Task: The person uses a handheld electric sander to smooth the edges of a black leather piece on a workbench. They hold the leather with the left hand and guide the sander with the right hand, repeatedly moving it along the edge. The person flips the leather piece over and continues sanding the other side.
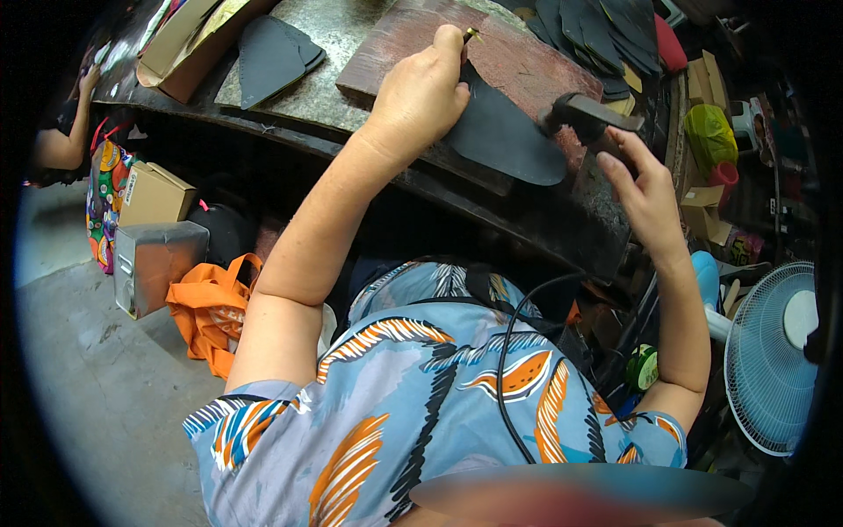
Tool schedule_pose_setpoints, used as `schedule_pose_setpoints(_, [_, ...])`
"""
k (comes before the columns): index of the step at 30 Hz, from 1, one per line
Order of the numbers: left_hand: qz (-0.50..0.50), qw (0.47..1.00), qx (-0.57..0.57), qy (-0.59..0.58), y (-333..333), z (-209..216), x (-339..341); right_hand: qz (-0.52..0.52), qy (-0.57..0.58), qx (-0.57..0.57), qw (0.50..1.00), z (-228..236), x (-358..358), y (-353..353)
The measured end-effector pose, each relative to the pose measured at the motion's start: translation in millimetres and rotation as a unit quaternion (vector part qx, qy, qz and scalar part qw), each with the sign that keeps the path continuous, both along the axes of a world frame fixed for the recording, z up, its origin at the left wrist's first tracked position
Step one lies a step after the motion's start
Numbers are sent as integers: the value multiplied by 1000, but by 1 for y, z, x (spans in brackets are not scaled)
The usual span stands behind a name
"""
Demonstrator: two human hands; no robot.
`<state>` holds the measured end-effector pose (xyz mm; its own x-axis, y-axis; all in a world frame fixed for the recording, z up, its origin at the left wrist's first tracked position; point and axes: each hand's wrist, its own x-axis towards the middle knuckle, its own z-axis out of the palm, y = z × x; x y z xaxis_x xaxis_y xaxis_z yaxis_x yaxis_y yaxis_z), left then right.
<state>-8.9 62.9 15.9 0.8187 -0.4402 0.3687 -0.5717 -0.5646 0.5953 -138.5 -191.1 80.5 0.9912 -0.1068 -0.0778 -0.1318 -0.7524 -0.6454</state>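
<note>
Gripping, left hand [421, 95] mostly hides tool [472, 34].

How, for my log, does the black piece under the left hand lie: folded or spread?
Spread: the black piece shows one broad, unfolded surface.

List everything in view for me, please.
Bench: 1, dark, top
Slab: 1, speckled grey, on bench
Board: 1, reddish-brown, on slab
Flat piece: 1, black, across board's front edge
Piles of flat pieces: 2, black, left and right of board
Hammer: 1, dark, over board's right end
Small tool: 1, dark, mostly hidden, over board
Carton: 1, brown, below bench, left
Metal box: 1, silver, beside carton
Cloth bag: 1, orange, left
Plastic bag: 1, yellow-green, upper right
Fan: 1, white and blue, right
Left fingers: one hand's, around small tool
Right fingers: one hand's, around hammer
</note>
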Motion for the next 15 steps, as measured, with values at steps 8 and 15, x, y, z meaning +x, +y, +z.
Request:
schedule_pose_setpoints(8, [91, 964, 35, -249, -14, 5, 1, 39, -77, -144, 986, -15, -12, 13])
schedule_pose_setpoints(15, [-45, 893, -365, 259, -5, 1, 11, 40, -66, -158, 984, -20, -12, 9])
